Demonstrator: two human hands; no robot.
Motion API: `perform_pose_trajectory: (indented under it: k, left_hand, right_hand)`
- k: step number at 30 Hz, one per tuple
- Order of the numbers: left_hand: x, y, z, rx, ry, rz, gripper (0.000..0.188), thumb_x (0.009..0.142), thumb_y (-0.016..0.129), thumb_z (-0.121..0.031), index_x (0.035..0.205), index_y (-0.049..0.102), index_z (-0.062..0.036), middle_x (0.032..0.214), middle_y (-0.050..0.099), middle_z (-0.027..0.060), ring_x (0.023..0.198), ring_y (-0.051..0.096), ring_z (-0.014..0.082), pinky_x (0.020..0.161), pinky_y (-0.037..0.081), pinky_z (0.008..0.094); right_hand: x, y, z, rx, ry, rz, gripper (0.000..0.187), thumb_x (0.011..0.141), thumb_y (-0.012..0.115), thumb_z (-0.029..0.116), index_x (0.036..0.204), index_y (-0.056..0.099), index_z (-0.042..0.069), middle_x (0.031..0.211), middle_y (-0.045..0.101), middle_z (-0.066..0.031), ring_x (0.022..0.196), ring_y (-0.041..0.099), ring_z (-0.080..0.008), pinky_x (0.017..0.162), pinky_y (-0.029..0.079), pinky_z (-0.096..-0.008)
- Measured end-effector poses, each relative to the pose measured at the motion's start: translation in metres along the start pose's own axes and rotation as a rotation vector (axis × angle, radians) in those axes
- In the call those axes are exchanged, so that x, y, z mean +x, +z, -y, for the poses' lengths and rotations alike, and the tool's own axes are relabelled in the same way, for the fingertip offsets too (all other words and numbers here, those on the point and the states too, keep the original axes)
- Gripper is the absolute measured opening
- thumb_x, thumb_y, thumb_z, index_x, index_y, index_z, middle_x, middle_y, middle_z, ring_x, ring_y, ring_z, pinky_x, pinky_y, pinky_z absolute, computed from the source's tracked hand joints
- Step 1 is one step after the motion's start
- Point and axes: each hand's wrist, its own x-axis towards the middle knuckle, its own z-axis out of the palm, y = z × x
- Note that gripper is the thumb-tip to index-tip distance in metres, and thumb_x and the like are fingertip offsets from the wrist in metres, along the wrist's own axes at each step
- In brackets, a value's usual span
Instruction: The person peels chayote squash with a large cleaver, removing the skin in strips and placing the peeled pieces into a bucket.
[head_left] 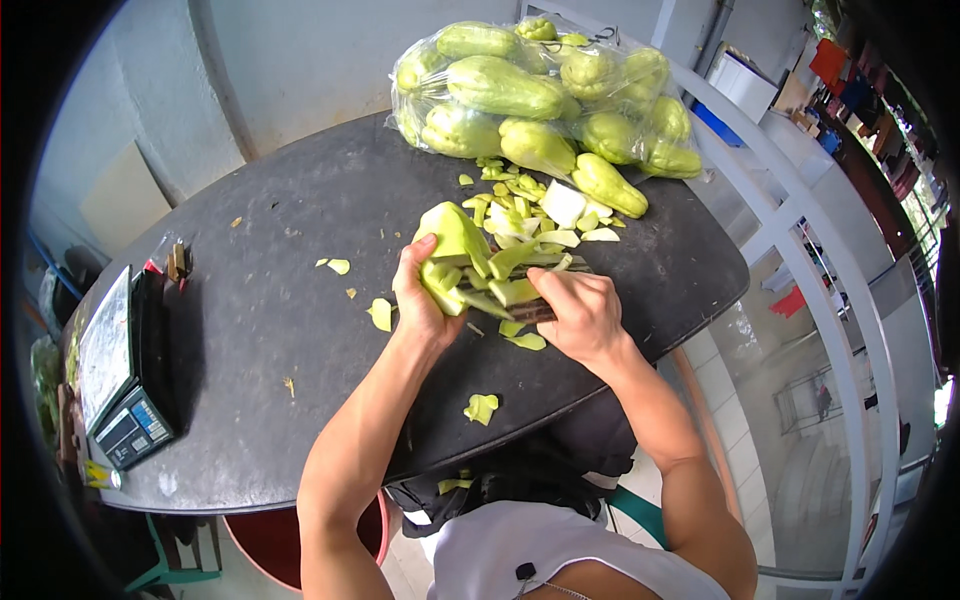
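My left hand is closed around a pale green chayote, partly peeled and held up over the dark table. My right hand grips what looks like a knife; its blade is smeared by motion and partly hidden by strips of peel between the two hands. Beyond them lies a heap of cut peel and pieces, with a white chunk in it. Loose peel scraps lie nearer to me, and one more scrap is left of my left hand.
A clear plastic bag full of chayotes spans the table's far side, one chayote at its near edge. A digital scale stands at the left. Below the front edge is a red bucket. A white metal railing runs along the right.
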Motion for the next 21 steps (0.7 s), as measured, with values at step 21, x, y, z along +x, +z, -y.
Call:
perform_pose_trajectory:
  k: [21]
  left_hand:
    - [-0.003, 0.005, -0.008, 0.069, 0.014, 0.061, 0.058, 0.086, 0.052, -0.044, 0.125, 0.058, -0.0014, 0.114, 0.065, 0.0164, 0.099, 0.064, 0.0304, 0.087, 0.052, 0.0456]
  right_hand:
    - [0.003, -0.007, -0.009, -0.072, 0.039, 0.049, 0.031, 0.064, 0.072, 0.002, 0.089, 0.055, 0.008, 0.067, 0.063, -0.0068, 0.061, 0.067, -0.0271, 0.054, 0.053, -0.0393]
